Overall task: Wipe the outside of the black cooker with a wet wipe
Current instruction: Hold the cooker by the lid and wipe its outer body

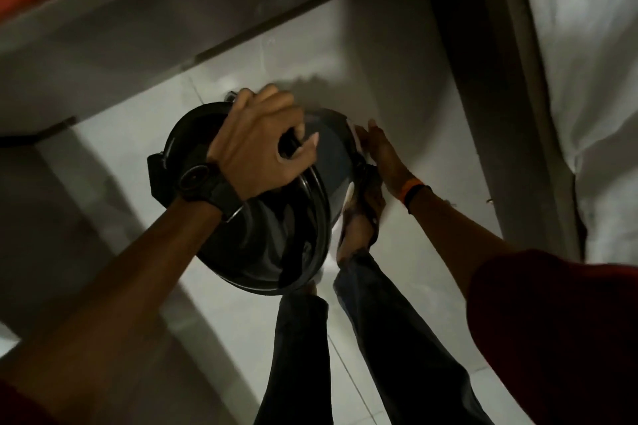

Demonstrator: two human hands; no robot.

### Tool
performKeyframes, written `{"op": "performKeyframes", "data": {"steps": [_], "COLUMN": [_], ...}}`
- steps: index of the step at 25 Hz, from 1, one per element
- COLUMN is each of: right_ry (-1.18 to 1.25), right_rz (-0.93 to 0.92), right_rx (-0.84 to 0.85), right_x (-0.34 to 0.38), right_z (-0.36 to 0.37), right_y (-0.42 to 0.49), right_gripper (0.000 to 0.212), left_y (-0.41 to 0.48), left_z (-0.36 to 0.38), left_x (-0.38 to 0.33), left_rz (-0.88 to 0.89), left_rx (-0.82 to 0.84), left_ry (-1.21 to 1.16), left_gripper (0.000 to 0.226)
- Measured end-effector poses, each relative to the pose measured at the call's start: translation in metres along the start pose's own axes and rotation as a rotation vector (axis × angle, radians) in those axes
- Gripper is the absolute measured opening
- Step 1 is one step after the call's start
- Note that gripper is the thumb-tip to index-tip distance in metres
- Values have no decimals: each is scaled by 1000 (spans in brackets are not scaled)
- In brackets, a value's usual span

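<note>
The black cooker [262,238] is held up in the air over the floor, seen from above with its glossy lid toward me. My left hand [259,148], with a black watch on the wrist, grips the lid's top handle. My right hand [383,155], with an orange and black band on the wrist, lies flat against the cooker's right side. A white wet wipe [354,133] shows as a thin edge between that palm and the cooker's wall; most of it is hidden.
Below are my legs in dark trousers [379,338] and a sandalled foot [359,221] on a pale tiled floor [397,86]. A grey counter edge [172,28] runs across the upper left. A white sheet or curtain [587,45] hangs at the right.
</note>
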State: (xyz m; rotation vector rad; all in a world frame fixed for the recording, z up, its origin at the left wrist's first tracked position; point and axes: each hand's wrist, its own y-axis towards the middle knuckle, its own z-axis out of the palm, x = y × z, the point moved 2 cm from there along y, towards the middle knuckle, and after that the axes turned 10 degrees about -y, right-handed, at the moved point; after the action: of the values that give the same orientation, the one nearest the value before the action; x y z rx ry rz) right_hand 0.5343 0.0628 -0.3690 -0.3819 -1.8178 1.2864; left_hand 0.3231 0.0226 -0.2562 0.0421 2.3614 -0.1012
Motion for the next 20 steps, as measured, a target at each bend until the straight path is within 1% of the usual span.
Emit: {"op": "performKeyframes", "data": {"steps": [2,3,4,5,6,7,8,10,11,12,13,15,17,18,19,20], "right_ry": [99,56,-55,-176,-266,-300,-317,-325,-368,-400,-383,-319,-399,-470,-496,-497], "right_rz": [-55,-167,-347,-536,-688,-727,-646,-271,-135,-116,-196,-520,-803,-862,-828,-715], "right_rx": [8,33,85,162,197,177,95,-91,-142,-135,-93,47,163,149,94,22], "right_x": [0,-2,-2,-2,-3,0,6,25,30,33,34,28,7,-2,-3,-1], "right_z": [16,30,47,64,71,68,59,33,21,19,24,52,75,77,70,60], "right_y": [-17,-31,-51,-71,-77,-70,-52,-15,-3,-3,-12,-54,-98,-102,-95,-82], "right_gripper": [55,48,46,50,50,49,50,56,57,57,54,50,51,52,54,56], "left_y": [-4,-4,-3,-3,-5,-7,-9,-15,-18,-20,-20,-18,-12,-10,-10,-13], "left_z": [-5,-9,-12,-16,-18,-20,-20,-18,-17,-17,-17,-19,-23,-29,-35,-41], "left_x": [5,9,13,16,19,21,23,26,29,33,39,54,73,81,84,80], "left_rz": [-92,-139,-174,-201,-220,-230,-232,-239,-253,-284,-338,-472,-619,-684,-702,-657], "left_rx": [7,8,-2,-22,-48,-68,-77,-81,-91,-111,-137,-194,-304,-392,-479,-542], "left_ry": [-41,-66,-83,-88,-94,-110,-127,-137,-157,-196,-245,-350,-442,-495,-539,-549], "left_gripper": [29,30,30,31,33,34,34,34,33,32,32,37,42,40,37,34]}}
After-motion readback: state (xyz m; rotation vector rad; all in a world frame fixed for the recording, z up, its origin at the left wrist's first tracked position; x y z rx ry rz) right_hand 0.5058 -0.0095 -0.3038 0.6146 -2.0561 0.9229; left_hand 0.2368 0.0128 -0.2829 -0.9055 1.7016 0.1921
